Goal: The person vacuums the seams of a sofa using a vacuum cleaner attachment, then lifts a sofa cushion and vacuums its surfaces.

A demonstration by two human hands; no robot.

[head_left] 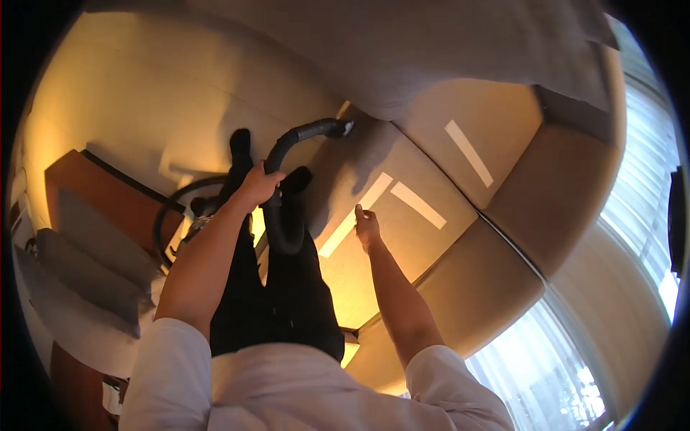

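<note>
My left hand [260, 184] is wrapped round a black vacuum cleaner hose [286, 233], at its bent tube part. The tube's far end [338, 128] reaches the edge of a beige sofa [402, 154]; a pale bit shows at its tip. Over the sofa seat, my right hand [367, 228] is closed with the fingers curled, and nothing shows in it. It is beside a long pale strip [359, 212]; two more pale strips lie on the seat cushions. I cannot tell whether they are tape or patches of light.
A hose loop [159, 223] and a partly hidden machine are left of my legs. Further left are a brown wooden table [100, 194] and a grey chair [93, 280]. Large grey fabric [460, 43] covers the top. Curtained windows [539, 366] line the right.
</note>
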